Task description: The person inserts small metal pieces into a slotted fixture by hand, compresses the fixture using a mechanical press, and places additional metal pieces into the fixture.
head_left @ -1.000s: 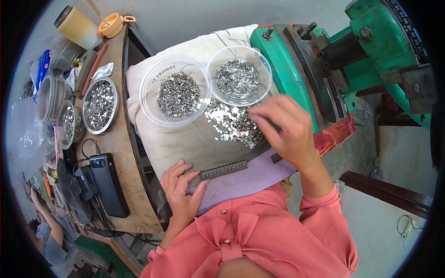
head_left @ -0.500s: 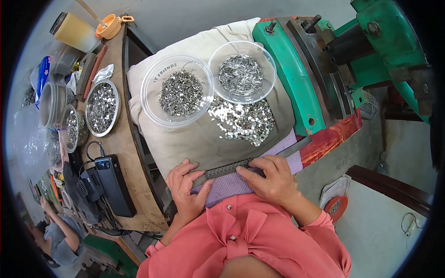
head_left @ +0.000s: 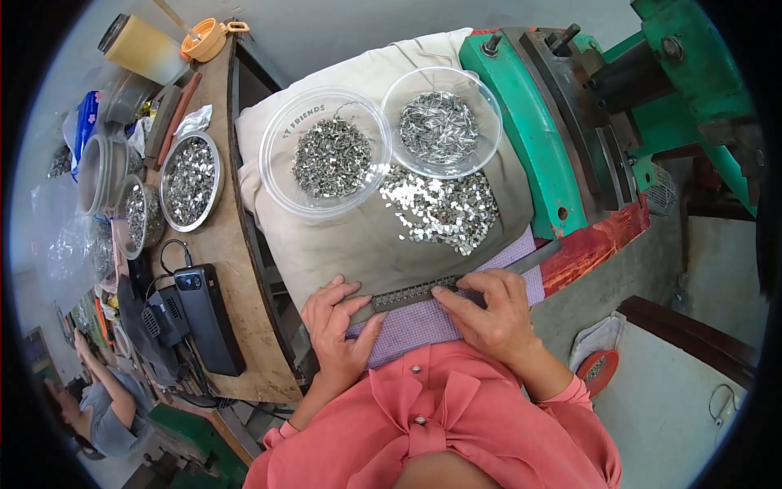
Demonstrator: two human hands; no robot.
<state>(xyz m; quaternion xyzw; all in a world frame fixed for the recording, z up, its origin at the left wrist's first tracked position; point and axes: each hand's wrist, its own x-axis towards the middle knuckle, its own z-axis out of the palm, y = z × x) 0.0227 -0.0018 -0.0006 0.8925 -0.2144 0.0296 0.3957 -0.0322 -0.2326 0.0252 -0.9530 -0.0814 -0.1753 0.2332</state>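
Note:
A dark metal bar [head_left: 404, 295] with a row of small slots lies across my lap end of the cushion, over a purple checked cloth [head_left: 407, 332]. My left hand [head_left: 336, 336] grips its left end between thumb and fingers. Toward the other end, my right hand [head_left: 495, 322] has its fingers over the bar and its thumb pressed at the near edge; whether a small piece sits under them is hidden. Just beyond lies a loose heap of shiny flat metal bits [head_left: 448, 213]. Behind it stand two clear plastic tubs, one with short metal pieces [head_left: 330, 159], one with thin metal pins [head_left: 438, 128].
A green press [head_left: 525, 138] stands on a red-painted base [head_left: 599, 248] at right. On the wooden bench [head_left: 259, 338] at left are a metal bowl [head_left: 218, 181] of bits, a black power bank [head_left: 210, 322] and cables. A co-worker [head_left: 114, 411] sits at far lower left.
The whole view has shifted slightly, so things appear a little further right. Both hands stay on the bar, with my right fingers only slightly moved along it.

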